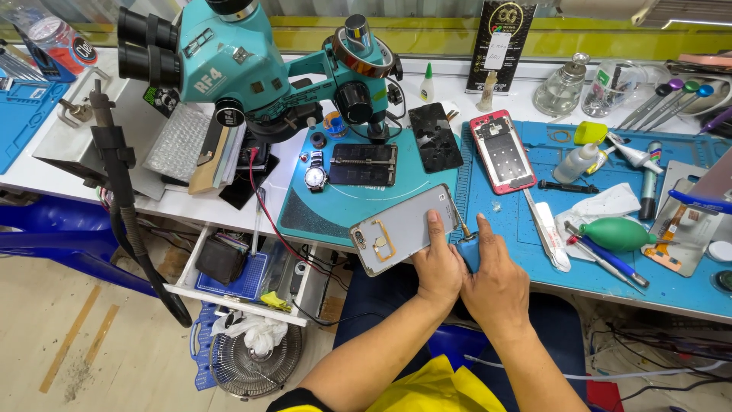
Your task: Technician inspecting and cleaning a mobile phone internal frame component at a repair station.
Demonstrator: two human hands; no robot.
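**A:** ok so what's going on at the surface [229, 206] right now?

**B:** Person's got a silver phone [402, 227] lying back-side up at the front edge of the teal mat [335, 206], tilted a bit. Left hand [438, 267] is pressed down on its lower right corner, fingers flat on the back cover, so that grip is closed on the phone. Right hand [496, 286] is wrapped around a blue-handled screwdriver [467, 246], tip touching the phone's right edge.

**A:** what else is around?

**B:** Big teal microscope [229, 61] stands at the back of the mat. Under it there's a wristwatch [315, 176] just beside a dark rectangular part [364, 164]. A black phone screen [435, 137] and a red phone frame [502, 151] lie behind the hands. Over on the blue mat [534, 252] to the right: a green air blower [616, 233], white tweezers [550, 233], a small squeeze bottle [577, 162]. An open drawer [244, 275] hangs out below the surface, left of the hands.
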